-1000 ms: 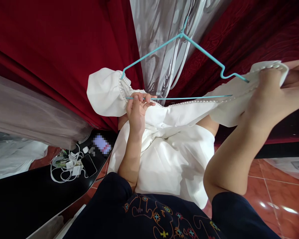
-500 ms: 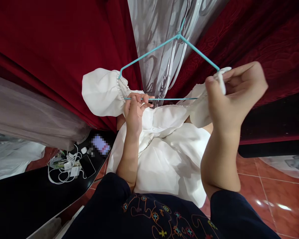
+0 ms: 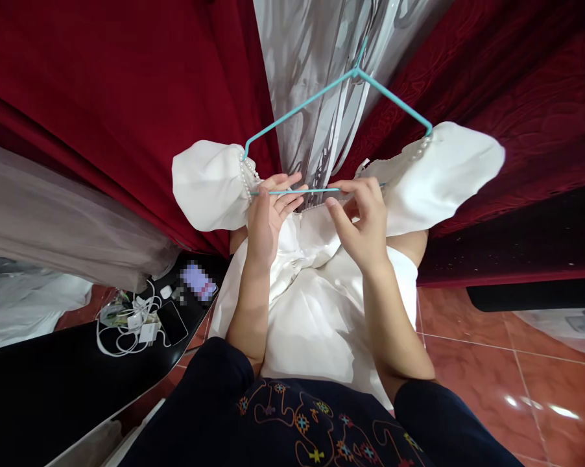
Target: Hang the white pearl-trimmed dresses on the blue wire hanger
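A white dress (image 3: 316,311) with puffed sleeves and pearl-trimmed edges hangs on a light blue hanger (image 3: 302,111). The hanger's arms reach into both sleeves, and its thin lower bar crosses above the neckline. My left hand (image 3: 266,224) is beside the left sleeve (image 3: 207,185), fingers stretched out and apart along the bar. My right hand (image 3: 365,224) is near the right end of the bar, with its index finger against it and its thumb a little apart below. The right sleeve (image 3: 448,175) puffs out freely beyond this hand.
Red curtains (image 3: 127,84) and a grey sheer curtain (image 3: 297,71) hang behind the hanger. On the left, a black table (image 3: 54,383) bears white cables (image 3: 127,331), a dark phone (image 3: 172,322) and a lit phone (image 3: 198,281). Red tiles (image 3: 472,363) cover the floor.
My right hand has let go of the right sleeve's edge and moved left and down to the hanger's lower bar. My left fingers have spread more, and the right sleeve now shows fully.
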`<state>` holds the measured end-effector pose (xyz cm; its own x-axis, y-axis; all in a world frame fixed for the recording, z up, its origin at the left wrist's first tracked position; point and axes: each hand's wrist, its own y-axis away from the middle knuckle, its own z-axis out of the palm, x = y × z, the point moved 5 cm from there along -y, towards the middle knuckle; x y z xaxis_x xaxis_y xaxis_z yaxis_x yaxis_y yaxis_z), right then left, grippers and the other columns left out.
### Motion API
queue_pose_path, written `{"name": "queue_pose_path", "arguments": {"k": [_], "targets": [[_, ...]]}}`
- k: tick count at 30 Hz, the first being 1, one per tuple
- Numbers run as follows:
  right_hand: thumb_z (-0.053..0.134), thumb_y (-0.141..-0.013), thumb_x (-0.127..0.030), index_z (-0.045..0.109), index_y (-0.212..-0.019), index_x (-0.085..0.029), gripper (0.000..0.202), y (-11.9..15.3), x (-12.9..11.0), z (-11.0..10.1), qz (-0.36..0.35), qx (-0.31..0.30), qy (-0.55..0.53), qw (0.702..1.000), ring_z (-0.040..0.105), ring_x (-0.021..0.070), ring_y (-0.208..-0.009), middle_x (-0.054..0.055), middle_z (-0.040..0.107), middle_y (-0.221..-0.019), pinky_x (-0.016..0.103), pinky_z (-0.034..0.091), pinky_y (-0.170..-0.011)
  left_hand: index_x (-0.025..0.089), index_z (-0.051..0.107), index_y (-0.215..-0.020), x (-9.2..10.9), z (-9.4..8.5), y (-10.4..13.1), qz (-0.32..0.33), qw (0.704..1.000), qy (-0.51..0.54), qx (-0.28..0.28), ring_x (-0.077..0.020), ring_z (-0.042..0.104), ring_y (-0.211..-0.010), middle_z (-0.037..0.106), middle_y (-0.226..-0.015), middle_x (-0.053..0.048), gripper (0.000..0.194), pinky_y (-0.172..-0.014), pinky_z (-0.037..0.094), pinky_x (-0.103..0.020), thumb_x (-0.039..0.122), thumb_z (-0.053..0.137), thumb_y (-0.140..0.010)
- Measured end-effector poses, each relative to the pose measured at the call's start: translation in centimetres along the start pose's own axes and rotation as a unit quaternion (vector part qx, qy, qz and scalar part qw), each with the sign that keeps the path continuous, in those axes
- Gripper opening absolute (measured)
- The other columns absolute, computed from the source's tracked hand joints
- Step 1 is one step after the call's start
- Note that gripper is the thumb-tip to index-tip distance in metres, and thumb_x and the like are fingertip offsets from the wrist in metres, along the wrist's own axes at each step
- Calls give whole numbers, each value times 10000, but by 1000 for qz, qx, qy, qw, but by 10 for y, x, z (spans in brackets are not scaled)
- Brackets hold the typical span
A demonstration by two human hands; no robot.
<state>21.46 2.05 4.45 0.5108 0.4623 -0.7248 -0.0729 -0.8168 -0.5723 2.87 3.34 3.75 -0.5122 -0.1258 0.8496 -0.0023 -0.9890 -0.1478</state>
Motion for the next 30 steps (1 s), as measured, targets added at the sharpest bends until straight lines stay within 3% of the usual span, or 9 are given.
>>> {"name": "queue_pose_path", "arguments": {"k": [6,9,12,14,16,20,23,26,30], "targets": [[619,-1045,-458,738,-1182,-254,273,11,0,7,-5,64,4,998,489,92,-684,45,639,-1065,285,454,-569,184,823,-1115,15,5,20,-80,968,-185,-153,-303,820,-1128,845,-1118,-151,549,-1075,634,-465,697,665,-1000],[609,-1059,-444,745,-1188,-248,271,10,-3,9,-10,54,-18,998,498,83,-691,40,641,-1058,277,453,-575,241,804,-1110,50,2,21,132,959,-243,-57,-246,800,-1108,836,-1125,-81,354,-1069,640,-440,565,677,-1047],[603,-1067,-443,749,-1170,-234,274,9,-2,7,-16,62,-33,997,537,91,-727,41,634,-1037,278,442,-579,297,748,-1210,83,-10,17,356,869,-336,76,-267,659,-1415,757,-1381,-32,306,-1306,472,-498,518,768,-1000],[597,-1071,-449,749,-1159,-231,280,8,-1,7,-18,63,-35,997,558,99,-752,43,632,-1028,280,442,-586,305,709,-1350,88,-21,3,382,806,-441,104,-302,472,-1610,636,-1593,-30,475,-1418,287,-533,513,836,-942],[587,-1076,-462,747,-1166,-233,294,8,1,7,-17,59,-32,998,577,110,-780,45,632,-1022,282,444,-595,276,673,-1449,85,-33,-15,363,771,-515,92,-308,480,-1593,629,-1614,-50,609,-1427,248,-544,477,866,-907],[565,-1082,-509,742,-1163,-232,340,6,7,4,-8,65,-12,998,592,133,-817,57,618,-1014,288,433,-606,202,759,-1311,79,-49,-38,301,820,-481,78,-231,710,-1276,792,-1335,-56,303,-1196,532,-413,195,657,-1025],[567,-1082,-513,751,-1131,-227,343,4,11,-1,-12,81,5,997,572,125,-785,59,614,-1002,290,417,-610,186,797,-1122,88,-47,-43,302,829,-460,97,-177,737,-1040,821,-1097,-19,313,-996,571,-311,41,549,-997],[566,-1087,-491,760,-1108,-225,330,4,12,-3,-20,83,15,996,603,133,-814,56,624,-990,296,450,-643,136,737,-962,100,-55,-44,326,819,-430,194,-148,672,-897,751,-925,-27,312,-879,547,-263,-21,468,-944],[564,-1095,-450,776,-1111,-235,302,4,8,1,-33,72,7,997,647,140,-871,40,637,-965,322,537,-746,131,638,-1051,91,-85,-43,301,824,-361,317,-140,670,-942,694,-995,-38,285,-906,571,-244,14,392,-969]]}}
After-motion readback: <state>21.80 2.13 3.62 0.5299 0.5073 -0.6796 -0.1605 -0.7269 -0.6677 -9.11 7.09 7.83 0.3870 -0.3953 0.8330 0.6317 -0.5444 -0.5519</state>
